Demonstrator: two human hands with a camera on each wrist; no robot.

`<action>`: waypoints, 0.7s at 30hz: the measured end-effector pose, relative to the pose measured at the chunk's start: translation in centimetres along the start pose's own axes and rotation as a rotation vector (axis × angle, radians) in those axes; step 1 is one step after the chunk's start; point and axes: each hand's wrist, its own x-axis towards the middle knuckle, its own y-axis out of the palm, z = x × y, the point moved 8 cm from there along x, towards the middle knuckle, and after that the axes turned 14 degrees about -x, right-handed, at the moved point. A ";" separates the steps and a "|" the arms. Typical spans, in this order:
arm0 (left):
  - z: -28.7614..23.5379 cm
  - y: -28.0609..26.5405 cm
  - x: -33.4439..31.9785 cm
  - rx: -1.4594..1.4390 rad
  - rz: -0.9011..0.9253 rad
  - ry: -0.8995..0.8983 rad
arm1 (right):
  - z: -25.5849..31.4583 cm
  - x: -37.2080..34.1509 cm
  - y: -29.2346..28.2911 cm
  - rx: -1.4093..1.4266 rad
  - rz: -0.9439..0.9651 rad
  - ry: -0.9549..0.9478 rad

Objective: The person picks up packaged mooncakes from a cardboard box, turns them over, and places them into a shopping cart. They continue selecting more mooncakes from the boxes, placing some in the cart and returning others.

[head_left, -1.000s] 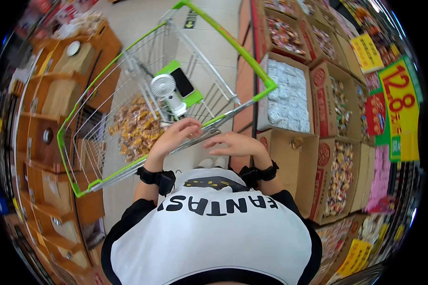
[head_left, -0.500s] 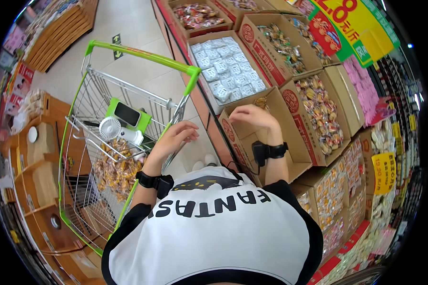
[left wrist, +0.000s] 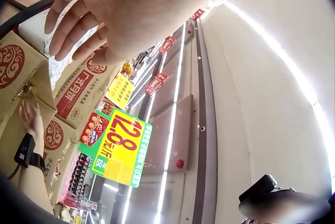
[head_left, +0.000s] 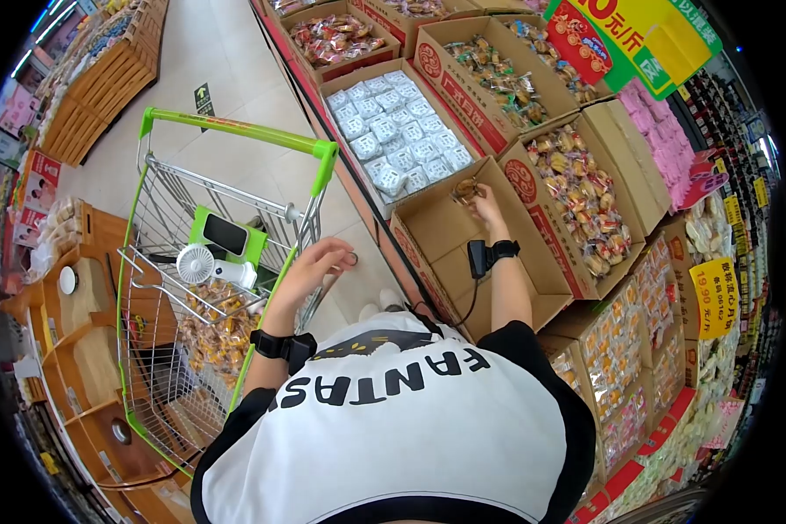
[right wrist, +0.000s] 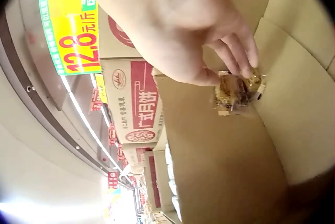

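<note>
My right hand (head_left: 486,210) reaches down into a nearly bare cardboard box (head_left: 445,229). Its thumb and fingertips pinch a few small wrapped mooncakes (right wrist: 236,92) in the corner of that box, golden brown in clear wrappers. Over the edge of the shopping cart (head_left: 223,129), my left hand (head_left: 320,262) hovers with loosely bent fingers and nothing in it; the left wrist view shows its fingers (left wrist: 78,28) spread apart. Inside the cart lies a large heap of wrapped golden pastries (head_left: 214,327).
Beside the box stand a carton of white-wrapped pieces (head_left: 397,131) and one of wrapped mooncakes (head_left: 581,201). A phone (head_left: 225,233) and a small white fan (head_left: 197,262) sit at the cart's handle end. Wooden shelves (head_left: 87,349) line the left. A price sign (head_left: 629,44) hangs over the cartons.
My body has turned toward the cartons, so the cart now stands left. The right hand has moved from near the left hand down into the box, onto the mooncakes. The left hand stays empty.
</note>
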 end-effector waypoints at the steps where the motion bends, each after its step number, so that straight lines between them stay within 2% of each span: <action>1: 0.1 0.0 0.0 0.002 -0.019 -0.010 | 0.1 0.1 0.8 0.039 0.049 -0.010; 11: 0.9 -0.4 0.1 -0.027 -0.059 -0.059 | -1.4 2.7 3.0 0.019 -0.081 -0.014; 17: 0.9 -0.4 0.2 -0.017 -0.056 -0.042 | -3.8 6.7 2.9 -0.236 -0.261 -0.162; 19: 1.0 -0.4 0.2 -0.024 -0.047 -0.036 | -3.5 5.8 2.7 -0.183 -0.236 -0.024; 21: 0.9 -0.4 0.2 -0.030 -0.040 -0.029 | -2.6 4.9 2.4 -0.168 -0.252 -0.007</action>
